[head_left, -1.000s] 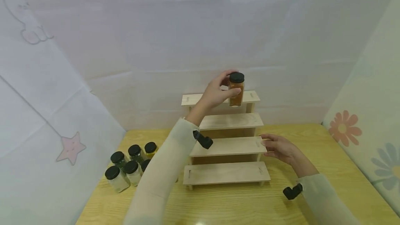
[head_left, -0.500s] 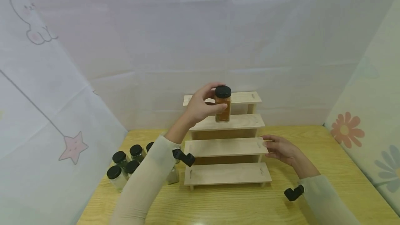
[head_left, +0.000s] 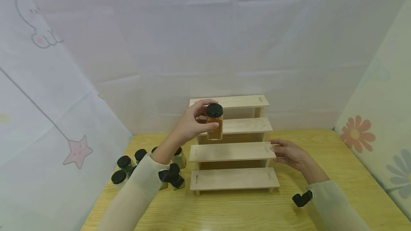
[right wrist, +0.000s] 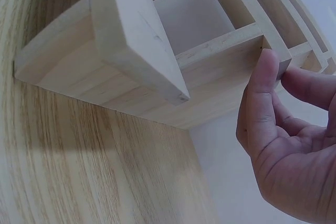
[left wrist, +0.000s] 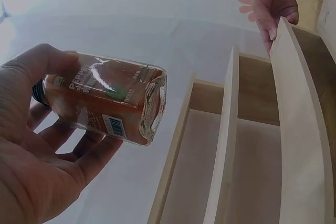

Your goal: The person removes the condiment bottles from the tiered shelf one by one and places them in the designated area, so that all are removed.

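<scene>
My left hand (head_left: 187, 126) grips a spice jar (head_left: 214, 126) with a black lid and orange-red powder inside. The jar is upright in the head view, held in the air in front of the left part of the wooden tiered rack (head_left: 236, 179). In the left wrist view the jar (left wrist: 105, 95) shows printed lettering, a barcode and its glass base. My right hand (head_left: 290, 155) pinches the right end of the rack's second-lowest shelf. The right wrist view shows the thumb and fingers of that hand (right wrist: 294, 150) at the shelf's corner.
Several black-lidded jars (head_left: 119, 177) stand on the wooden table (head_left: 218, 211) left of the rack, partly hidden by my left sleeve (head_left: 135, 188). A pale wall covering (head_left: 224, 45) rises behind the rack. No jars stand on the visible parts of the shelves.
My left hand has moved left and down with the jar, from in front of the top shelf to a lower spot at the rack's left side. My right hand stays at the shelf end.
</scene>
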